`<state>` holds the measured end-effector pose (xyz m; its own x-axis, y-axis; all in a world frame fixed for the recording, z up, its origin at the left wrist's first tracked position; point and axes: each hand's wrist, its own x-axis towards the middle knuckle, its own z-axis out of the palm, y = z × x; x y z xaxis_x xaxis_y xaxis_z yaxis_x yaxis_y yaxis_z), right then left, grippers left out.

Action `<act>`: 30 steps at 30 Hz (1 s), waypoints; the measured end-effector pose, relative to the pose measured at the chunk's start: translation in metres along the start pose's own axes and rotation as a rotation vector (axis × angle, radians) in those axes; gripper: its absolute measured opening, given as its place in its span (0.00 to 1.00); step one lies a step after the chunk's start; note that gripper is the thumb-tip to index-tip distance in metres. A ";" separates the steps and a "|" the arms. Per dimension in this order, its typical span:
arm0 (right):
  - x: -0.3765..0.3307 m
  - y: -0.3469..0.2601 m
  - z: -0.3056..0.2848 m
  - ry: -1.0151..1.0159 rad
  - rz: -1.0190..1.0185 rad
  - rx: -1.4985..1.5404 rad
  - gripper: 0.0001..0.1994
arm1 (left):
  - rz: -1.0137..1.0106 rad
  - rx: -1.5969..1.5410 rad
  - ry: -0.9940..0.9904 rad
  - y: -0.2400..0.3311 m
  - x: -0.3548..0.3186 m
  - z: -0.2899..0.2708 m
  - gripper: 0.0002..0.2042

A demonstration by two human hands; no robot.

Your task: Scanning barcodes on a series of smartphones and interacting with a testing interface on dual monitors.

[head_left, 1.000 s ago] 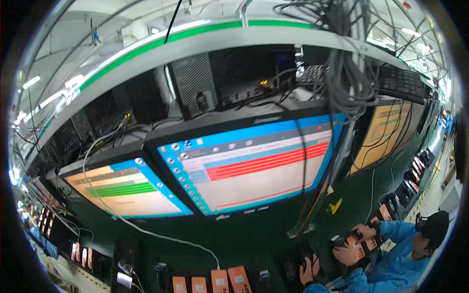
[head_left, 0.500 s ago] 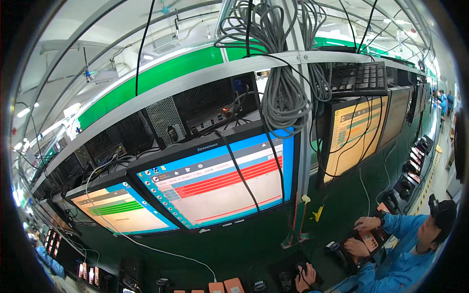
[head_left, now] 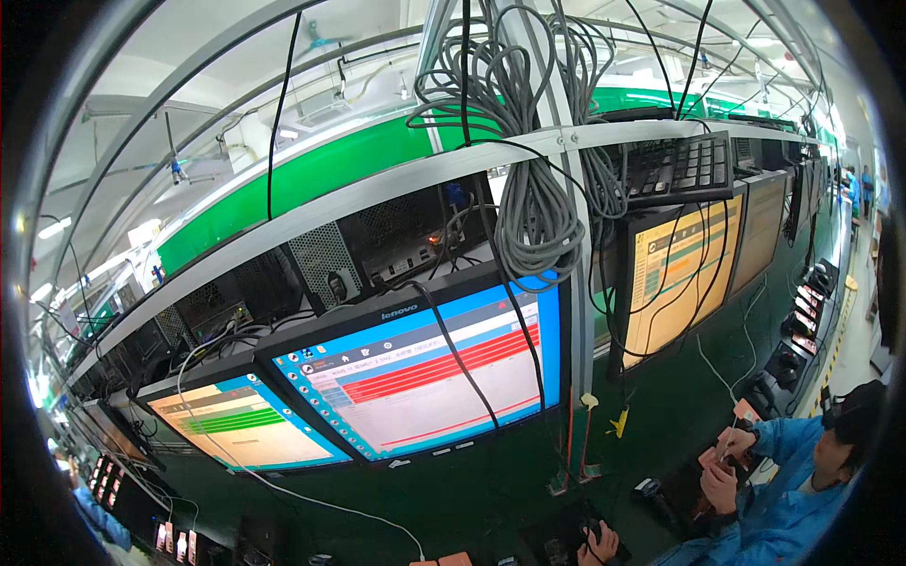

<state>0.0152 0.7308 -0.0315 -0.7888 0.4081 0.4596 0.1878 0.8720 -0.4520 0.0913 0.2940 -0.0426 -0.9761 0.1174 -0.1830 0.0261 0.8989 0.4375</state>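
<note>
At the lower edge, my right hand (head_left: 601,547) is partly cut off by the frame. Its fingers curl over a black computer mouse (head_left: 592,528), mostly hidden under them, on a dark mat (head_left: 545,524). My left hand is out of sight. Ahead stands a large monitor (head_left: 444,387) showing a pale window with a block of red rows. Left of it, a second monitor (head_left: 241,424) displays green rows on a pale yellow window. Copper-coloured flat pieces (head_left: 455,560), perhaps phones, just show at the bottom edge.
To the right, a co-worker in a blue sleeve (head_left: 774,509) holds a small copper-coloured piece with both hands. A black scanner-like device (head_left: 653,494) lies nearby. Thick grey cables (head_left: 538,226) hang from the metal frame (head_left: 579,283). A keyboard (head_left: 681,168) rests above the right monitor (head_left: 675,274).
The view has tilted up slightly, so the bench and my right hand sit lower in the picture. My hand stays on the mouse. The co-worker's hands have come together around the copper-coloured piece.
</note>
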 end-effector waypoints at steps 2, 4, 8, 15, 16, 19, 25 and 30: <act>0.001 0.000 0.000 -0.002 -0.005 0.002 0.24 | 0.026 -0.032 0.039 -0.021 0.002 0.016 0.10; 0.001 0.001 0.000 -0.003 -0.010 0.004 0.24 | 0.040 -0.073 0.048 -0.040 0.006 0.031 0.10; -0.001 0.003 0.003 0.011 -0.025 -0.003 0.24 | 0.015 -0.096 0.013 -0.042 0.007 0.032 0.09; -0.003 0.003 0.009 0.007 -0.030 -0.002 0.24 | 0.115 -0.140 0.144 -0.026 0.002 0.023 0.07; -0.004 0.004 0.011 0.005 -0.031 -0.001 0.24 | 0.104 -0.129 0.115 -0.023 0.003 0.020 0.07; -0.008 0.010 0.020 0.018 -0.056 -0.001 0.23 | 0.092 -0.161 0.055 -0.027 0.006 0.017 0.07; -0.009 0.009 0.017 -0.018 -0.047 -0.011 0.20 | 0.036 -0.106 0.134 0.004 -0.003 0.007 0.07; -0.017 0.017 0.024 -0.031 -0.048 -0.072 0.21 | 0.019 -0.197 0.142 -0.003 -0.007 0.015 0.07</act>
<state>0.0177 0.7318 -0.0655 -0.8153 0.3582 0.4549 0.1902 0.9077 -0.3739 0.1012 0.2968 -0.0556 -0.9968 0.0599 -0.0535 0.0152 0.7956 0.6056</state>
